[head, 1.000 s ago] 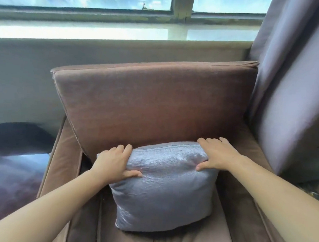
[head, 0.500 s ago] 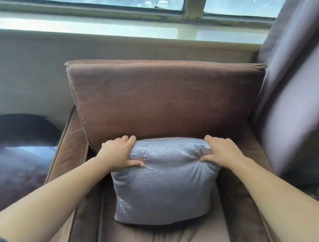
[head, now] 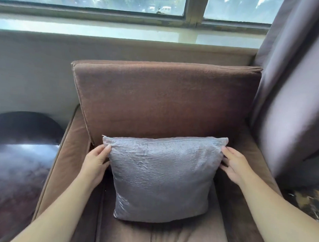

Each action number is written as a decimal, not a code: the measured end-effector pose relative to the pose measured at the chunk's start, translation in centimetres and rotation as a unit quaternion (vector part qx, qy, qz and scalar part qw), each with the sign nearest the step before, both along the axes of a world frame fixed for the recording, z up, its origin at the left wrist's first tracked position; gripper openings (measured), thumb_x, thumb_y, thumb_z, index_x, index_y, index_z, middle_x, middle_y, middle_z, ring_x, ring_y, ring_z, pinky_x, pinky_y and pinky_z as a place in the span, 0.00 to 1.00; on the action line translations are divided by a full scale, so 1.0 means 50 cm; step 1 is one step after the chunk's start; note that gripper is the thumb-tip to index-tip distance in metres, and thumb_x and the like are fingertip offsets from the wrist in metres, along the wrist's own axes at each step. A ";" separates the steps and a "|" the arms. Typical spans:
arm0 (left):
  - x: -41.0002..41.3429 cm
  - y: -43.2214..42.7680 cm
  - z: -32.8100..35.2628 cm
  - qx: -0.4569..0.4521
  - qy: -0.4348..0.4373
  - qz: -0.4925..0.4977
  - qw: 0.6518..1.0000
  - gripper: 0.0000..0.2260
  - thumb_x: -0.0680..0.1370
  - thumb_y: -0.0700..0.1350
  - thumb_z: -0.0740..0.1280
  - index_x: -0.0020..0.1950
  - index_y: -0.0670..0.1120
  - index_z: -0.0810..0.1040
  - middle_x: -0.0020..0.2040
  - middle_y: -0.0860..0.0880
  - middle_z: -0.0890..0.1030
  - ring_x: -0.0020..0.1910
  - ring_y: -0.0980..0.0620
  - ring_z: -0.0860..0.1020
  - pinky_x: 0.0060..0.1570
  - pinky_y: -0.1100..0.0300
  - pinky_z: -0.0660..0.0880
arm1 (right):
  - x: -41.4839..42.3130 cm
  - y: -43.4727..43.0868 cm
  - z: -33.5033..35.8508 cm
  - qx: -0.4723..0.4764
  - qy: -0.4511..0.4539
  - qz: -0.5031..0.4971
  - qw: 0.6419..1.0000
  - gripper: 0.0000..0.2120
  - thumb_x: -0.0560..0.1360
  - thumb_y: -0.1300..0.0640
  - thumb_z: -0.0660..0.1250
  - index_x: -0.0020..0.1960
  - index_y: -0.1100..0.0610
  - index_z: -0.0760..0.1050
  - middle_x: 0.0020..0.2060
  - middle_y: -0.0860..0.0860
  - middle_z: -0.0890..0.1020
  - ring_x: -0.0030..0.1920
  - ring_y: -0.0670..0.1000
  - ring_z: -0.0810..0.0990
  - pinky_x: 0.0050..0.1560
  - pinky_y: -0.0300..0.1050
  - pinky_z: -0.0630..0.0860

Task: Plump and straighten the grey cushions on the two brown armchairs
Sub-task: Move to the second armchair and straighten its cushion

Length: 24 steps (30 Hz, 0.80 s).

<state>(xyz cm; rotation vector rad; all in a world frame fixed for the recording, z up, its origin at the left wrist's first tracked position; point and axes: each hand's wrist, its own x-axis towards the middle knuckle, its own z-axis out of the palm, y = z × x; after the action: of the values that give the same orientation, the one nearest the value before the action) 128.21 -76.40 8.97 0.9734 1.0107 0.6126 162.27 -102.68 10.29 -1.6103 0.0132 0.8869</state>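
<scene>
Cushion (head: 161,176) upright on armchair (head: 165,99) seat, against the backrest. Left hand (head: 97,160) and right hand (head: 234,166) flank it, fingers (head: 107,149) straight, touching its sides. Uneven pressing may skew it.

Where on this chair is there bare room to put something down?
Bare: the brown seat in front of the square grey fabric cushion, and the left armrest top. Crowded: both cushion sides, where the left hand and right hand touch it.
</scene>
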 end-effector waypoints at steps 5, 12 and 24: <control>0.023 -0.017 0.010 -0.003 -0.025 0.062 0.998 0.10 0.82 0.42 0.64 0.41 0.49 0.78 0.38 0.54 0.82 0.38 0.57 0.79 0.40 0.61 0.73 | -0.006 0.016 0.014 0.054 -0.018 -0.027 0.998 0.04 0.81 0.58 0.64 0.52 0.57 0.77 0.49 0.53 0.84 0.54 0.53 0.81 0.55 0.48 0.75; -0.002 -0.017 0.008 0.054 -0.036 0.127 0.990 0.13 0.82 0.39 0.63 0.38 0.45 0.73 0.31 0.55 0.80 0.31 0.60 0.75 0.33 0.68 0.73 | -0.025 -0.012 0.020 0.102 -0.055 -0.074 0.990 0.28 0.54 0.42 0.82 0.33 0.52 0.64 0.33 0.51 0.70 0.35 0.46 0.70 0.37 0.40 0.67; 0.009 -0.006 -0.007 0.047 -0.043 0.117 0.991 0.09 0.81 0.39 0.66 0.40 0.45 0.78 0.33 0.53 0.81 0.33 0.58 0.77 0.35 0.66 0.75 | -0.030 -0.011 0.004 0.068 -0.052 -0.176 0.981 0.20 0.76 0.62 0.70 0.32 0.54 0.63 0.25 0.46 0.70 0.30 0.46 0.68 0.34 0.40 0.64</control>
<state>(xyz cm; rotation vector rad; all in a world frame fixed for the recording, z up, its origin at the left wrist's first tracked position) 128.65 -76.68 8.62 0.9090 1.0335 0.8972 160.76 -103.22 10.47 -1.4659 0.1552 0.5184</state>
